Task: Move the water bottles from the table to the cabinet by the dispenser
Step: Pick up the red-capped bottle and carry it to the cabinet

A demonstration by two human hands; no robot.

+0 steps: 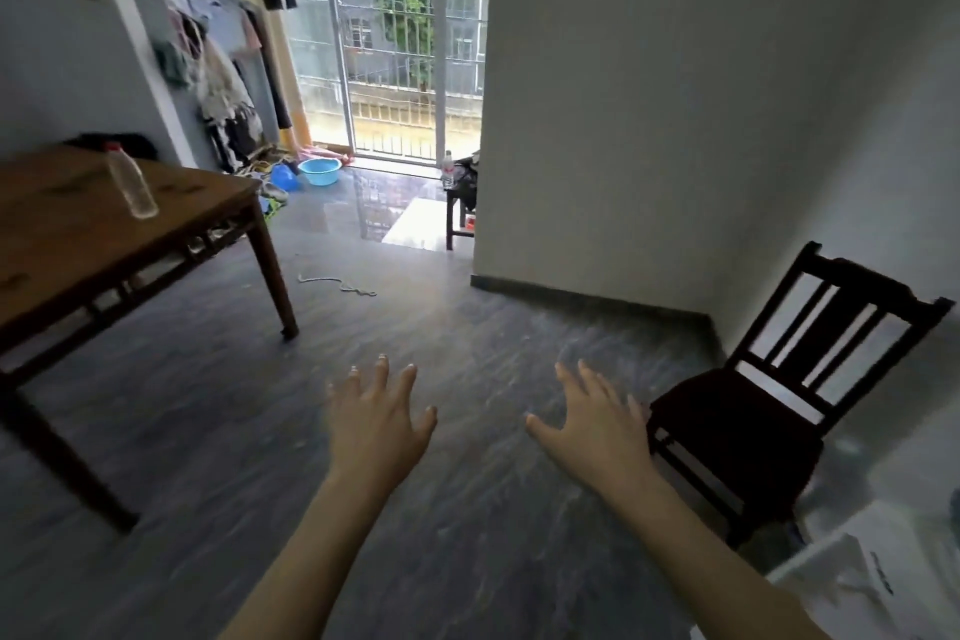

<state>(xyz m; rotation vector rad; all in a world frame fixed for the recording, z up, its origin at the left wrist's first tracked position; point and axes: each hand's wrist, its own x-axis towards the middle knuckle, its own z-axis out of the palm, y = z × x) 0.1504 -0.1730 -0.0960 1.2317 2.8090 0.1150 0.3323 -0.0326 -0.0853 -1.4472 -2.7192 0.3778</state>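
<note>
Both hands, left hand (pixel 376 424) and right hand (pixel 592 426), spread empty over the floor; the bottle (pixel 132 182) stands upright on the surface (pixel 62 244), far forward-left, nearer the left hand.

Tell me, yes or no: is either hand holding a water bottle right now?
No. The left hand and right hand are spread open over the floor, while a water bottle stands on the wooden table.
</note>
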